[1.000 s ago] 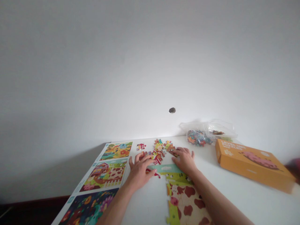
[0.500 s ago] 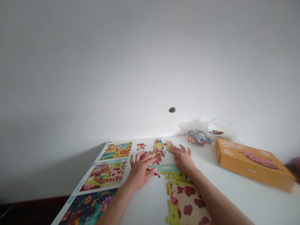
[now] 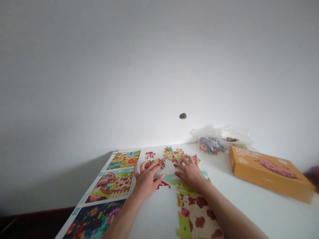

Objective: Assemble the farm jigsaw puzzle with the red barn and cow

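My left hand point(image 3: 146, 181) is open, its fingers spread over a cluster of loose puzzle pieces point(image 3: 160, 162) on the table. My right hand point(image 3: 189, 171) is also open, fingertips resting on or just over more loose pieces point(image 3: 197, 159); some are hidden under it. Between and beyond the hands lies a small heap of colourful pieces point(image 3: 169, 154). Nearer to me is a joined puzzle section point(image 3: 199, 212) showing a brown-spotted cow, partly covered by my right forearm. A red roof-shaped part point(image 3: 163, 184) adjoins its upper left, by my left thumb.
A picture sheet point(image 3: 113, 186) with several puzzle scenes lies at the left. An orange puzzle box point(image 3: 271, 174) stands on the right. Behind it, clear plastic bags point(image 3: 211, 145) hold more pieces against the white wall point(image 3: 159, 73). One barn piece point(image 3: 150, 155) lies apart.
The pieces between my hands have been spread apart, leaving a gap. My right hand has shifted slightly left and toward me, and pieces now show beyond its fingers. My left hand has moved slightly left.
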Demonstrator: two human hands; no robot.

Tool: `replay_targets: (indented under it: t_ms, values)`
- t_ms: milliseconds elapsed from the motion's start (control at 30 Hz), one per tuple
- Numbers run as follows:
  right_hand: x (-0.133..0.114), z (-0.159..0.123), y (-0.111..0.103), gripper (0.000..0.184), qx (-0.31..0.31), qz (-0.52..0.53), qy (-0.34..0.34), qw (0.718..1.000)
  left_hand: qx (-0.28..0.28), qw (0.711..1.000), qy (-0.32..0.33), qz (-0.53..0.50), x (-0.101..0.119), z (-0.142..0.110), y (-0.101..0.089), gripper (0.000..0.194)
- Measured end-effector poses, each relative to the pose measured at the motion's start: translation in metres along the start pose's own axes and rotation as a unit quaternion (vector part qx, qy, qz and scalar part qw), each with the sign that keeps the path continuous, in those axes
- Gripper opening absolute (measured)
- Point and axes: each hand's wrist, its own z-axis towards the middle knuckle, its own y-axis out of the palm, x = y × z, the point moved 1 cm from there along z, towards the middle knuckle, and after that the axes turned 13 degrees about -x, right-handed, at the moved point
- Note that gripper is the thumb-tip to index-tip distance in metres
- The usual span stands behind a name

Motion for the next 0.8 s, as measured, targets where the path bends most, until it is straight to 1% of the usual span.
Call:
replay_targets:
  t_ms: [167,300,467,533,600,700,800]
  values:
    - [0.0023,0.0021,0.0044,0.03,0.017,0.006,0.029,0.999,0.01,1.0,-0.019,0.014,0.0022,-0.0011,-0.0024,0.03]
    - [0.0052,0.0029,0.0068,0.026,0.015,0.027,0.03,0.999,0.006,1.0,-0.007,0.017,0.0032,-0.002,-0.0032,0.031]
    - [0.0072,0.0021,0.0086,0.042,-0.029,0.038,0.018,0.999,-0.02,0.999,0.032,0.018,0.0057,-0.0026,-0.0037,0.033]
    - [0.0074,0.0024,0.0088,0.043,-0.032,0.036,0.022,0.999,-0.025,0.999,0.038,0.016,0.0058,-0.0023,-0.0039,0.036]
    - [0.0074,0.003,0.0082,0.04,-0.029,0.031,0.03,0.999,-0.011,1.0,0.022,0.012,0.0047,-0.0015,-0.0042,0.039]
    - [0.0068,0.0032,0.0059,0.036,-0.015,0.027,0.043,0.999,0.027,0.999,-0.033,0.011,0.0015,-0.0003,-0.0049,0.035]
    - [0.0058,0.0025,0.0036,0.032,-0.001,0.027,0.042,0.999,0.03,0.998,-0.059,0.007,0.0003,-0.0001,-0.0055,0.029]
